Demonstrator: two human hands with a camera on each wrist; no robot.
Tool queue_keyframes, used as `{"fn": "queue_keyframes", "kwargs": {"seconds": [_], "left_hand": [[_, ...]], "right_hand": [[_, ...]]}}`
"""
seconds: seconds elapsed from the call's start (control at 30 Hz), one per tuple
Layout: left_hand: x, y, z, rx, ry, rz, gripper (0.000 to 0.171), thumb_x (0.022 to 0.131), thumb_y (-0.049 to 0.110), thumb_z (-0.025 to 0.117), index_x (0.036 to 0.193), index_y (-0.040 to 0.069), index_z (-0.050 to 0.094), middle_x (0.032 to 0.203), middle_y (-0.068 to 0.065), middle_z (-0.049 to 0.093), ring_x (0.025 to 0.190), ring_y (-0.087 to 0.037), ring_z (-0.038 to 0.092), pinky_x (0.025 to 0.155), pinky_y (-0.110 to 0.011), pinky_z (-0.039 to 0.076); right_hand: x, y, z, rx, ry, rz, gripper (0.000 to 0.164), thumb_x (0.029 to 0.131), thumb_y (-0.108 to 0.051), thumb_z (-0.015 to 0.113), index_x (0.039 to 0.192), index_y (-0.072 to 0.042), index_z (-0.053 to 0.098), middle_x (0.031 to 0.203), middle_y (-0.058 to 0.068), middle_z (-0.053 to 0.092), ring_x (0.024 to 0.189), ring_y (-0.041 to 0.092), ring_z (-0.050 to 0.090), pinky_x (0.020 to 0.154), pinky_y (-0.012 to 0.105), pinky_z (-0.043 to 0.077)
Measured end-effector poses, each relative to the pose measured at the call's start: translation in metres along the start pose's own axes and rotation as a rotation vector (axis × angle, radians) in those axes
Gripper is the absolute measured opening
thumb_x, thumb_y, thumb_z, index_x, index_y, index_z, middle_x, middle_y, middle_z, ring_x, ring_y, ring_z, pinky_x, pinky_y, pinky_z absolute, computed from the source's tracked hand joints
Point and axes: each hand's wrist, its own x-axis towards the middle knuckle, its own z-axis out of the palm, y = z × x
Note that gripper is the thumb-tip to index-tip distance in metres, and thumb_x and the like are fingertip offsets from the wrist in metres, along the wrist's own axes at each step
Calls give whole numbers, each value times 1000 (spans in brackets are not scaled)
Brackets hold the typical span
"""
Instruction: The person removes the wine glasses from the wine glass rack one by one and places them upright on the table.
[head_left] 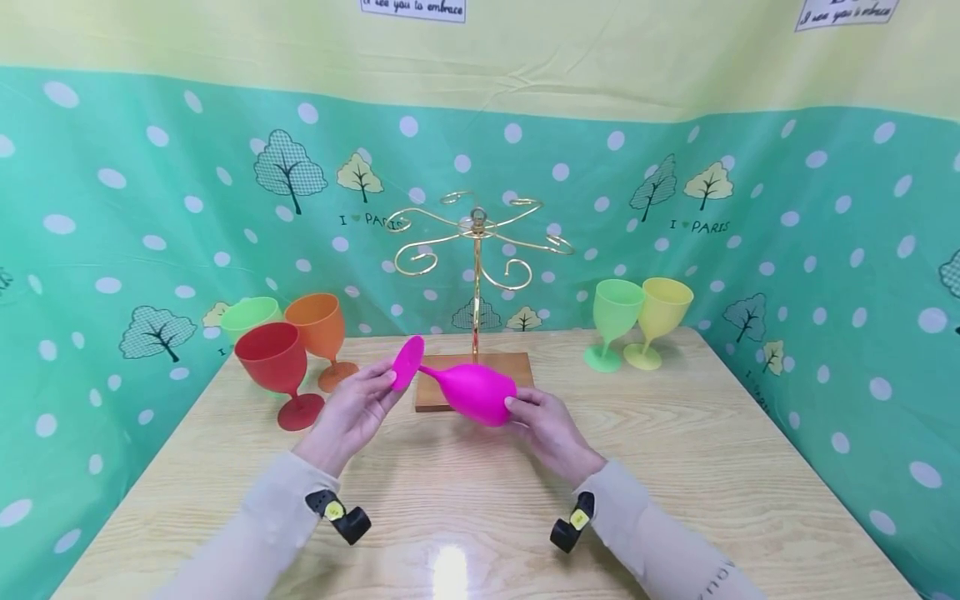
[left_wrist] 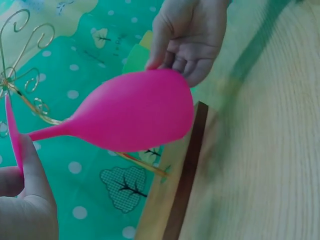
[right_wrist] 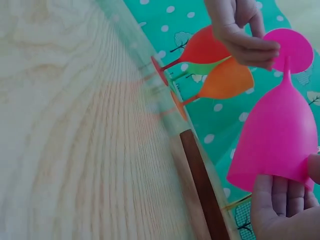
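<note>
A magenta plastic goblet is held tilted on its side above the table, in front of a gold rack. My left hand pinches its round foot between thumb and fingers. At the other end, my right hand grips the rim, with the thumb outside and, in the right wrist view, the fingers at the cup's mouth. The gold rack has several curled arms on a post and stands on a wooden base. Nothing hangs from its arms.
Left of the rack stand a red goblet, an orange goblet and a green goblet. To the right are a pale green goblet and a yellow goblet. A polka-dotted cloth surrounds the wooden table.
</note>
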Motion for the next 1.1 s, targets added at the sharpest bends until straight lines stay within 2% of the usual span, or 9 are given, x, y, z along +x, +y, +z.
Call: {"fn": "queue_keyframes", "kwargs": {"seconds": [0.1, 0.2, 0.37, 0.47, 0.57, 0.67, 0.77, 0.9, 1.1], "left_hand": [[2, -8, -3, 2, -16, 3, 24, 97, -5, 46, 108, 6, 63, 112, -7, 59, 92, -16, 65, 90, -26, 50], [4, -17, -5, 19, -35, 9, 27, 96, -6, 47, 103, 8, 69, 106, -7, 64, 91, -18, 66, 90, -29, 50], [11, -35, -8, 75, -44, -8, 26, 94, -8, 49, 117, 1, 59, 100, -10, 67, 92, -21, 67, 91, -33, 50], [16, -49, -10, 151, -51, -41, 39, 92, -10, 50, 131, -5, 46, 100, -12, 68, 97, -23, 66, 95, -37, 48], [21, -61, -14, 253, -51, -71, 48, 91, -10, 51, 138, -10, 38, 108, -14, 65, 107, -29, 61, 101, -43, 42], [27, -70, -18, 341, -1, -74, 46, 91, -9, 52, 135, -12, 40, 115, -19, 61, 114, -35, 56, 102, -47, 40], [33, -72, -22, 411, 82, -55, 40, 91, -6, 54, 129, -12, 45, 116, -24, 59, 110, -36, 57, 99, -47, 44], [41, -70, -26, 514, 194, -30, 33, 89, -3, 57, 121, -10, 52, 112, -23, 60, 98, -31, 61, 91, -43, 50], [54, -62, -29, 734, 306, 14, 26, 88, 2, 63, 113, -5, 58, 109, -19, 63, 91, -25, 61, 84, -37, 53]], "right_hand": [[-6, -7, -2, -8, 21, -16, 28, 88, 1, 62, 113, 11, 53, 116, 17, 52, 100, 25, 59, 95, 41, 47], [-13, -18, -5, -63, 38, -55, 26, 88, 1, 62, 111, 9, 52, 109, 15, 58, 98, 24, 62, 93, 37, 49], [-23, -40, -13, -223, 41, -117, 24, 91, -2, 60, 111, 8, 53, 98, 12, 62, 92, 20, 62, 89, 33, 51], [-28, -52, -19, -330, 33, -154, 24, 91, -3, 61, 111, 8, 54, 95, 11, 60, 90, 20, 61, 88, 33, 51], [-32, -63, -25, -438, 27, -189, 25, 90, -5, 62, 111, 7, 55, 95, 11, 60, 90, 22, 59, 88, 36, 51], [-35, -74, -33, -541, 35, -213, 25, 91, -8, 63, 111, 5, 57, 96, 11, 60, 91, 22, 59, 87, 36, 51], [-39, -86, -42, -643, 61, -240, 24, 91, -10, 64, 110, 3, 58, 96, 12, 60, 90, 23, 58, 83, 31, 52], [-44, -103, -54, -807, 99, -296, 22, 92, -12, 63, 108, 1, 60, 96, 13, 61, 86, 22, 57, 73, 26, 51], [-48, -127, -71, -1012, 118, -396, 19, 93, -14, 62, 107, -2, 62, 93, 12, 61, 80, 23, 53, 65, 26, 47]]}}
